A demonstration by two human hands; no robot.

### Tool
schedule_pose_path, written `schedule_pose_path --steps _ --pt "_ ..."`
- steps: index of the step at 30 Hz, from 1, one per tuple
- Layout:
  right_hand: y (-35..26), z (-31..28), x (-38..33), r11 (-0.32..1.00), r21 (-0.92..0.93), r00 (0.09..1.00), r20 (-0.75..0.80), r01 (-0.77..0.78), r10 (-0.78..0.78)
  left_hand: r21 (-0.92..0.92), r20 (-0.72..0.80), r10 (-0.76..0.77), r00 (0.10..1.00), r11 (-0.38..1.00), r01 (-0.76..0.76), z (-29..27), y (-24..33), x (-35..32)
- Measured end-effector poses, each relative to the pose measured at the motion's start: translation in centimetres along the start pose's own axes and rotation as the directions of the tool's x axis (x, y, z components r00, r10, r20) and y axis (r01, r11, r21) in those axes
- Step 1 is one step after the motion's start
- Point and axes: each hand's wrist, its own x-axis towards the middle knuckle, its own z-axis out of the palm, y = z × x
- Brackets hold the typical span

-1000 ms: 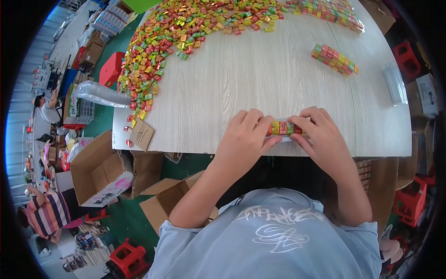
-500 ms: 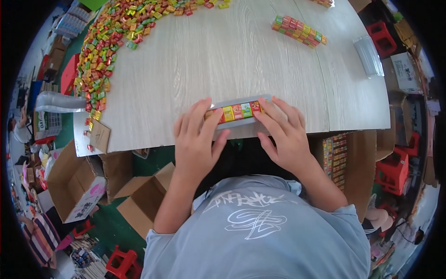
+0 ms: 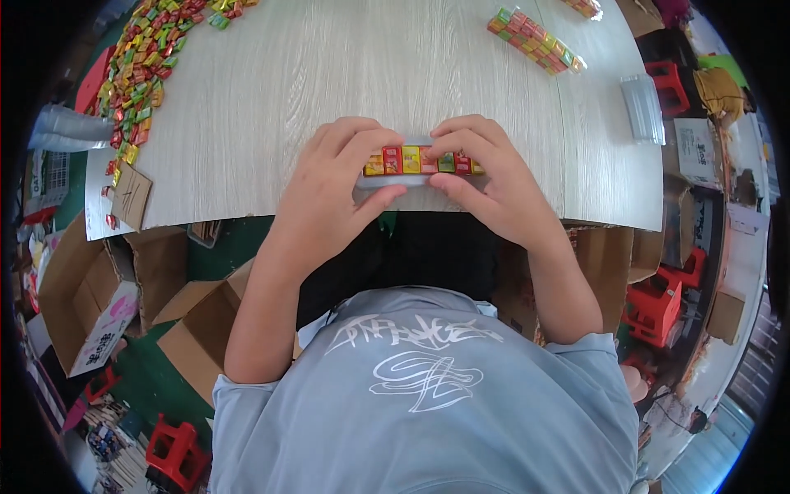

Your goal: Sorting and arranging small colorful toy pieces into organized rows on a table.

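A row of small wrapped candies (image 3: pixel 410 160) in red, yellow, orange and green lies in a shallow grey-clear plastic tray (image 3: pixel 418 179) near the table's front edge. My left hand (image 3: pixel 333 177) curls round the left end, fingers over the far side and thumb along the near side. At the right end, my right hand (image 3: pixel 494 177) has its fingertips bent onto the candies and its thumb against the near side. Both hands partly cover the tray's ends.
Loose wrapped candies (image 3: pixel 140 74) spread over the table's left side. A packed candy block (image 3: pixel 535 41) and stacked clear trays (image 3: pixel 642 109) are at the right. Cardboard boxes (image 3: pixel 90 296) stand below, with a brown card piece (image 3: pixel 132 196) on the left corner.
The view has shifted, so the table's contents sit differently in it. The tray is now level rather than slanted, and my fingers have curled more closely round its ends.
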Motion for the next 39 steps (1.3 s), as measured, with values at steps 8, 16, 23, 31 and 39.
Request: schedule_pose_path --steps 8,16,23,31,39 --pt "-0.7 -1.8 -0.3 0.994 -0.111 0.999 -0.022 0.022 -0.025 -0.072 0.026 -0.006 1.000 0.997 0.008 0.2 0.0 0.5" --pt "4.1 -7.1 -4.6 0.989 -0.086 0.960 -0.262 -0.121 0.095 -0.116 0.015 -0.098 0.995 0.988 0.099 0.3 -0.1 0.1" --pt "13.8 -15.4 -8.9 0.855 -0.334 0.872 -0.429 -0.397 0.237 -0.002 0.135 -0.085 0.987 0.996 0.086 0.2 -0.2 0.4" --pt "15.2 -16.2 -4.7 0.774 -0.553 0.941 -0.294 -0.309 0.165 -0.019 0.135 -0.097 0.986 0.995 0.100 0.6 -0.4 0.5" --pt "15.2 -17.8 -4.2 0.764 -0.596 0.955 -0.281 -0.247 0.090 -0.036 0.126 -0.141 0.982 0.989 0.146 0.8 -0.3 0.9"
